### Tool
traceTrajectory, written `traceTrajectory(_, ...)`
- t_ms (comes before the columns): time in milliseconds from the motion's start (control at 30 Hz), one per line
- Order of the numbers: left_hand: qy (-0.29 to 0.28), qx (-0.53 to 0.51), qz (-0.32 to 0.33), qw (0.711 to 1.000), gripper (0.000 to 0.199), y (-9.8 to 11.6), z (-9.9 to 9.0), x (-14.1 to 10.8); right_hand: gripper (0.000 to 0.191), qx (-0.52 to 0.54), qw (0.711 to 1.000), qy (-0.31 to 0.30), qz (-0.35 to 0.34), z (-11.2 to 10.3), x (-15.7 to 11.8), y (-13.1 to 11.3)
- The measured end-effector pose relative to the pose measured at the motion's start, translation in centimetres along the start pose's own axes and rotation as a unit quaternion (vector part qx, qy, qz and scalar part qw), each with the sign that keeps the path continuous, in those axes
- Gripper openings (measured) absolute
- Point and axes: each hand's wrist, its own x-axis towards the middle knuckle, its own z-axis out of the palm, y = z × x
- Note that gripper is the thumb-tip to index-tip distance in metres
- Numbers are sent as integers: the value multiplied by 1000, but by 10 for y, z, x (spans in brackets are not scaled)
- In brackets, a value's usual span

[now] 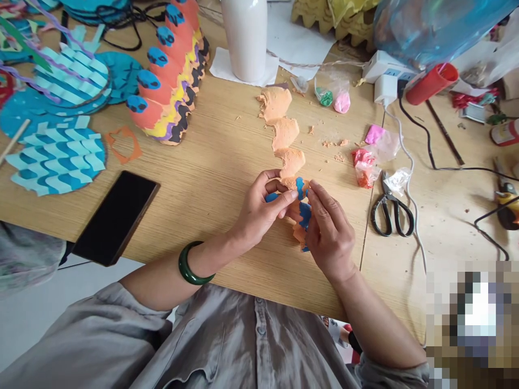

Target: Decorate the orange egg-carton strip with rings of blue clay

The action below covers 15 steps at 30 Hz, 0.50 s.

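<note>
A long bumpy strip coated in light orange clay, like a row cut from an egg carton, runs from the table's middle toward me. Blue clay patches cover part of its near end. My left hand grips that near end from the left, thumb on top and fingers around the side. At the right edge, my right hand pinches the strip beside the blue patches, its fingertips close together. Whether a loose bit of clay is between those fingertips, I cannot tell.
A finished-looking orange, yellow and black clay strip lies at the back left, near blue paper fish shapes. A phone is at the front left. Scissors, clay packets and a white cable lie right; a white bottle stands behind.
</note>
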Motion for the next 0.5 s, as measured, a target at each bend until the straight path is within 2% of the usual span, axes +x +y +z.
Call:
traceTrajectory(367, 2, -3, -42, 999, 43, 1, 1, 2, 78, -38, 993, -101, 50, 1, -2, -17)
traceTrajectory(500, 7, 5, -52, 999, 42, -1, 0, 3, 78, -24, 993, -101, 47, 1, -2, -14)
